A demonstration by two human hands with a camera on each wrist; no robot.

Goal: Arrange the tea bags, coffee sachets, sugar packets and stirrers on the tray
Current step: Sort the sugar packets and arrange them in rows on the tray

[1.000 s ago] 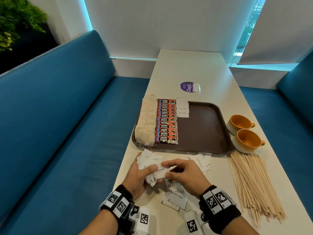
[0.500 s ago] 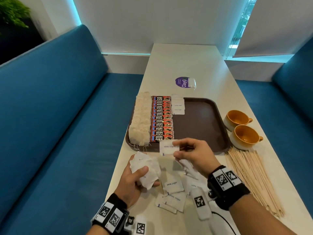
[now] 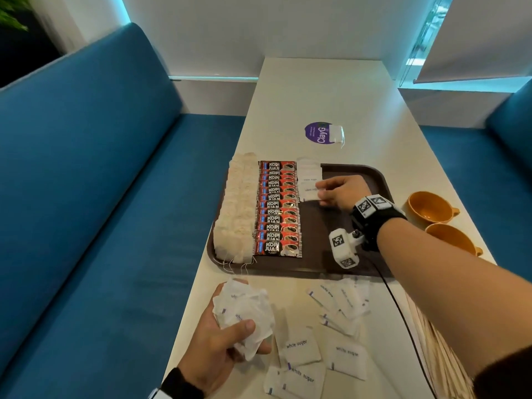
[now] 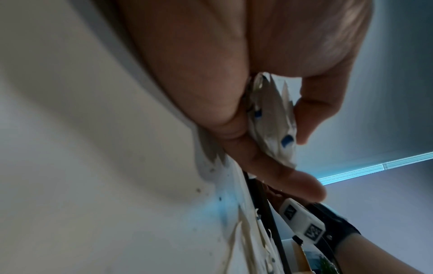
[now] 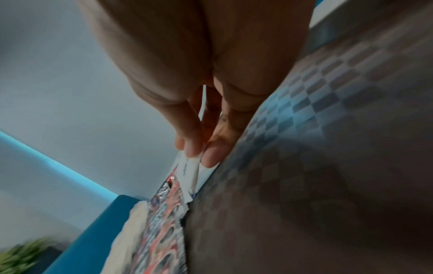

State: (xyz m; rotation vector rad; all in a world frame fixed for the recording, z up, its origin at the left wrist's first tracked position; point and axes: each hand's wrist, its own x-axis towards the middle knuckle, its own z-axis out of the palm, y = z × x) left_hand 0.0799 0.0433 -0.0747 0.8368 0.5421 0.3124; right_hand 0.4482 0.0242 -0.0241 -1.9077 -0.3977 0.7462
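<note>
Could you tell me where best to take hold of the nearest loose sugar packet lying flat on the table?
Probably pinch the sugar packet by its raised near-right corner, coming from above on the right: it lies flat and thin, overlapping a neighbouring packet, so only an edge offers the fingers purchase.

tea bags left of coffee sachets

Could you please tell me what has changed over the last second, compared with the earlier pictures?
The right hand left the left hand's bundle, pinching one sugar packet, and carried it forward onto the tray, to the near end of the sugar column. The left hand still grips the bundle; tea bags, coffee sachets, cups and stirrers stayed put.
</note>
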